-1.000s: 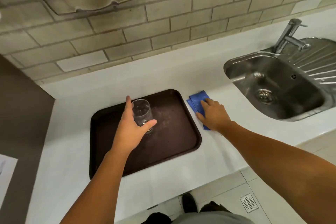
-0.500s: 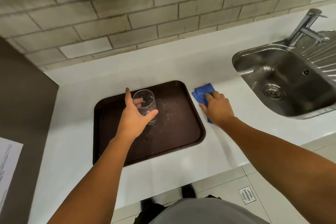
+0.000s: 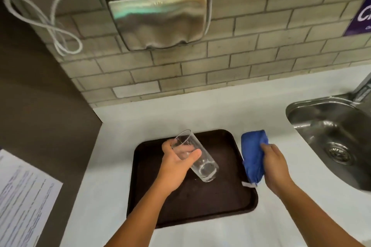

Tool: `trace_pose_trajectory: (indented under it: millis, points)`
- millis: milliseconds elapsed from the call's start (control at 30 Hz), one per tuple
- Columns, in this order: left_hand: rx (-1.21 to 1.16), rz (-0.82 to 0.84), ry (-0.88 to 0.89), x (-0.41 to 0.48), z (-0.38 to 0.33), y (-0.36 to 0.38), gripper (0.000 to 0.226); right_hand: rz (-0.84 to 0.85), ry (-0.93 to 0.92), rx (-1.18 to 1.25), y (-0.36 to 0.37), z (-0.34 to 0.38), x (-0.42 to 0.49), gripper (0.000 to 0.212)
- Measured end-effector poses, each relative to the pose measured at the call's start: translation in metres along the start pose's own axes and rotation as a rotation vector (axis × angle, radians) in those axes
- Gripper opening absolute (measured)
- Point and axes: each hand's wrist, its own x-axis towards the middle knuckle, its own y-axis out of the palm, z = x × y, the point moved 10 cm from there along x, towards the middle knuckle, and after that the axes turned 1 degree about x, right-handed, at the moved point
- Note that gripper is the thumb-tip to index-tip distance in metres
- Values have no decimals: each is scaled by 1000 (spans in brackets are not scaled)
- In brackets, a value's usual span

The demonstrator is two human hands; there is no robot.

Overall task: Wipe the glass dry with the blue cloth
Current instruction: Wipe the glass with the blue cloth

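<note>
My left hand (image 3: 176, 166) grips a clear drinking glass (image 3: 200, 162) around its upper half and holds it tilted above the dark brown tray (image 3: 200, 206), mouth up to the left, base down to the right. My right hand (image 3: 276, 166) clutches the bunched blue cloth (image 3: 253, 156), lifted off the counter just right of the tray's edge. A white tag hangs from the cloth's lower end. Glass and cloth are apart, with a gap between them.
The tray lies on a white counter (image 3: 200, 112). A steel sink (image 3: 331, 136) with a tap sits at the right. A metal hand dryer (image 3: 158, 12) with a looped cable hangs on the tiled wall. A printed sheet (image 3: 22, 200) is at the left.
The glass has been lifted off the tray and tilted. The cloth has been picked up from the counter and bunched in my right hand. The camera has tipped upward.
</note>
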Motion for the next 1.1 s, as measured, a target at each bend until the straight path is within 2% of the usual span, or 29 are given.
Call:
trace_pose_trajectory:
  millis: [67,167,233,300,400,500,567,667,700,800,867,900,1033,1100]
  points:
    - [-125,-22,-24,-4,-3,-4,89,129,101,275,29,2,-26,26]
    - [-351,-59,-73,-6,-6,-7,88,291,-7,307,73,31,-65,16]
    - [-525,-83,-136,-10,-12,-5,82,328,-228,76,96,59,-88,8]
    - [-634,-67,-204,-14,-17,2,74,420,-456,-207,126,81,-119,12]
    - [-689,-16,-241,-16,-24,10,55,708,-591,-448,178,77,-162,47]
    - [-631,-8,-208,-16,-29,9,43,759,-772,-748,204,72,-172,50]
    - [-608,-26,-186,-15,-32,6,44,727,-728,-738,209,75,-163,51]
    - [-646,-49,-219,-14,-29,3,57,689,-446,-406,210,74,-141,40]
    - [-654,-51,-224,-14,-28,3,57,684,-442,-381,212,73,-141,40]
    - [-672,-38,-187,-10,-26,3,46,640,-644,-632,218,72,-158,42]
    - [-618,-45,-190,-9,-26,0,43,606,-719,-659,215,73,-164,43]
    - [-593,-48,-191,-9,-28,-1,43,605,-683,-592,213,75,-162,42]
    - [-613,-38,-230,-13,-29,0,58,567,-289,-185,201,65,-136,36]
    - [-624,-61,-238,-14,-26,-4,60,574,-294,-197,199,58,-143,37]
